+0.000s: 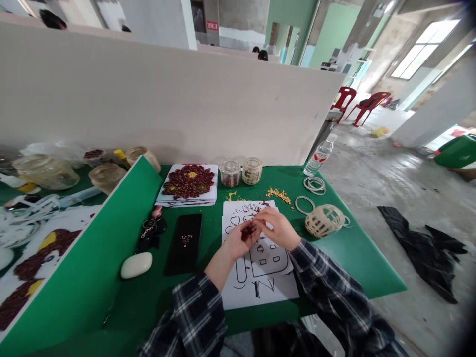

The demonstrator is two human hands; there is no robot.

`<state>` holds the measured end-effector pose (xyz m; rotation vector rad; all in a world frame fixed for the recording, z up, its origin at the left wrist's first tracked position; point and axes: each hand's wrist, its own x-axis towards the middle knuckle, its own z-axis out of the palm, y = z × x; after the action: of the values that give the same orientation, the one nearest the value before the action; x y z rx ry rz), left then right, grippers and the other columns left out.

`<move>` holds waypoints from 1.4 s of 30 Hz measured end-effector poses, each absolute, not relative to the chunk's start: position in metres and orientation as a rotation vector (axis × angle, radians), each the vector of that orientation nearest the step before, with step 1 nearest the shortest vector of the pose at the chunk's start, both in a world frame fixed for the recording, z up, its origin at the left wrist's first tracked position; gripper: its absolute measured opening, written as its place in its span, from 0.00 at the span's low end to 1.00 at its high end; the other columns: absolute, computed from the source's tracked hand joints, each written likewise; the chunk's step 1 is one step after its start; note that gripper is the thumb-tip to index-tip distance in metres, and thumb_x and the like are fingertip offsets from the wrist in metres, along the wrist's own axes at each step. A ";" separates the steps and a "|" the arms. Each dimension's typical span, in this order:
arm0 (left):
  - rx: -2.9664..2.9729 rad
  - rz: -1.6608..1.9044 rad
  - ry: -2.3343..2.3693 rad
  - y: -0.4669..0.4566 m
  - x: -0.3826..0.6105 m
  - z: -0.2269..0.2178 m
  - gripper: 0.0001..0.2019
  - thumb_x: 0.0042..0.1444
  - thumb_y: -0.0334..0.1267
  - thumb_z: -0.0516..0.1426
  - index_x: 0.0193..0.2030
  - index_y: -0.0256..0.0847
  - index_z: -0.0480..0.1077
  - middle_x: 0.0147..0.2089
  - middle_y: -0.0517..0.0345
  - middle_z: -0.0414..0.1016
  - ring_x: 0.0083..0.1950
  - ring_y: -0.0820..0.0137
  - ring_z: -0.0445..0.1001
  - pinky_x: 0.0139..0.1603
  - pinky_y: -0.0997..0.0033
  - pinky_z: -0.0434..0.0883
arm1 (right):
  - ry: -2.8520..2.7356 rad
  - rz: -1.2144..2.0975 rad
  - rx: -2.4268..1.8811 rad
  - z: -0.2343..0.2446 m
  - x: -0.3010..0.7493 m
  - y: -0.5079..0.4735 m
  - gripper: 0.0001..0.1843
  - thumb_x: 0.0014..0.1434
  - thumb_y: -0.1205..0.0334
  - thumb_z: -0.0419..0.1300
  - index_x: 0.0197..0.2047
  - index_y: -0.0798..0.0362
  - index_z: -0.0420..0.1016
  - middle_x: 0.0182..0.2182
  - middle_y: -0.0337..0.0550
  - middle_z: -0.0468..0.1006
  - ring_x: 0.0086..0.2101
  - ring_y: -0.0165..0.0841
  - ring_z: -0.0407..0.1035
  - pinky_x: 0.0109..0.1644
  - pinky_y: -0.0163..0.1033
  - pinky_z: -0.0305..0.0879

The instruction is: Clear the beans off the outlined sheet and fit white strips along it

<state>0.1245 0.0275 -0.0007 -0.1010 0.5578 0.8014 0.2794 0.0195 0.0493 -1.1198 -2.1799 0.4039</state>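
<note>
My left hand (238, 242) is cupped palm-up over a white sheet with a black line drawing (256, 277), and it holds a small heap of dark red beans (248, 231). My right hand (279, 229) hovers beside it with its fingertips pinched together at the beans. Both hands are above the upper part of the drawing. A finished picture made of red beans with a yellow centre (188, 181) lies on a stack of paper farther back. Behind the drawing stand two small glass jars (230, 173), one in a woven sleeve (252, 171).
A black phone (185, 244), keys (150, 232) and a white oval case (136, 265) lie left of the sheet. Scattered corn kernels (279, 194), white rings (314, 185), a woven basket (323, 220) and a water bottle (320, 155) sit on the right. A green divider (89, 267) borders the left.
</note>
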 end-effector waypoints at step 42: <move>-0.013 1.192 0.526 0.017 0.140 0.093 0.14 0.65 0.34 0.48 0.46 0.29 0.73 0.48 0.42 0.78 0.51 0.67 0.77 0.48 0.73 0.76 | -1.959 0.172 -1.540 0.070 0.308 -0.054 0.45 0.41 0.59 0.69 0.62 0.49 0.58 0.55 0.51 0.66 0.55 0.47 0.62 0.60 0.54 0.61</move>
<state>0.1401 0.0166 0.0929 -0.0129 0.5261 1.1919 0.3080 -0.0541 0.0705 -1.5401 -1.9587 0.1720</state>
